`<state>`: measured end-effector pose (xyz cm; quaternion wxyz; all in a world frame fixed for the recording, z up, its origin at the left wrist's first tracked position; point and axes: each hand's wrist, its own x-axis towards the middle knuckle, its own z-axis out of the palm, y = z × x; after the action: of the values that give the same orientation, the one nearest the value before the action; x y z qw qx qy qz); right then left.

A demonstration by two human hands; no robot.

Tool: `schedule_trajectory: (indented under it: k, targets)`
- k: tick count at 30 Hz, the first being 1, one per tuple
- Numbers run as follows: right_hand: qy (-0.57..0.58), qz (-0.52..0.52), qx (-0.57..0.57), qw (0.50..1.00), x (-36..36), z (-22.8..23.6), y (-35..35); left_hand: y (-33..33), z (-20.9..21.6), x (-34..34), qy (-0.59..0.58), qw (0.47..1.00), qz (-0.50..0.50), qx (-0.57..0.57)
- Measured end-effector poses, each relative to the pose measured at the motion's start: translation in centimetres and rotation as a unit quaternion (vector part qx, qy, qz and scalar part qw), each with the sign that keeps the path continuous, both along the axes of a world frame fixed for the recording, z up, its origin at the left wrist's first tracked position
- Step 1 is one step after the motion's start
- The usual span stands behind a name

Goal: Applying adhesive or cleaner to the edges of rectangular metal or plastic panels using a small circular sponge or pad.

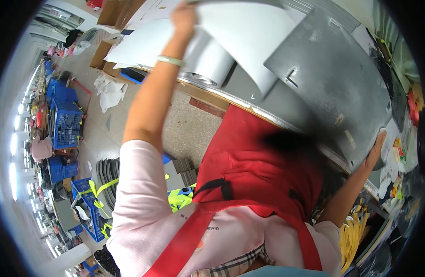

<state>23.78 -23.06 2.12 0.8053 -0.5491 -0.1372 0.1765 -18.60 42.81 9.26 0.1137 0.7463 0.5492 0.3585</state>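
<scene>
My left hand (184, 21), slightly blurred, is stretched out to the far edge of the table. Its fingers are closed on the corner of a large white sheet (249, 27), which curves up off the surface. On the right, my right hand (375, 150) grips the near corner of a scuffed grey board (332, 69) with an L-shaped cut mark. The board lies tilted across the white sheet's right side. Under the sheet's near corner, a dark grey sheet (249, 85) shows, and a rolled white sheet (208, 64) rests left of it.
Cardboard boxes (101, 57) and crumpled paper (109, 91) are on the floor to the left. Farther left stand blue crates (67, 117). Grey stacked pieces with yellow-green ties (108, 180) sit near my left side. Yellow strips (354, 231) hang below the table at right.
</scene>
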Motion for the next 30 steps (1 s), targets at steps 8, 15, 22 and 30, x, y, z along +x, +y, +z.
schedule_trajectory:
  k: [8,15,22,30]
  targets:
    - [0.012,-0.041,-0.069,0.997,-1.3,0.8,-1.2,5.0,-3.6,-14.1,-0.182,0.971,0.143,-0.067]
    - [-0.056,0.031,-0.212,0.975,-3.0,1.0,1.9,2.8,-12.4,-13.1,-0.184,0.951,0.115,-0.219]
    - [-0.133,0.049,-0.397,0.907,-2.6,1.6,3.6,-8.5,-4.2,-5.1,-0.114,0.986,-0.122,0.028]
    - [-0.185,0.117,-0.423,0.879,-1.2,1.4,5.4,-34.6,-1.1,5.4,0.06,0.832,-0.55,0.032]
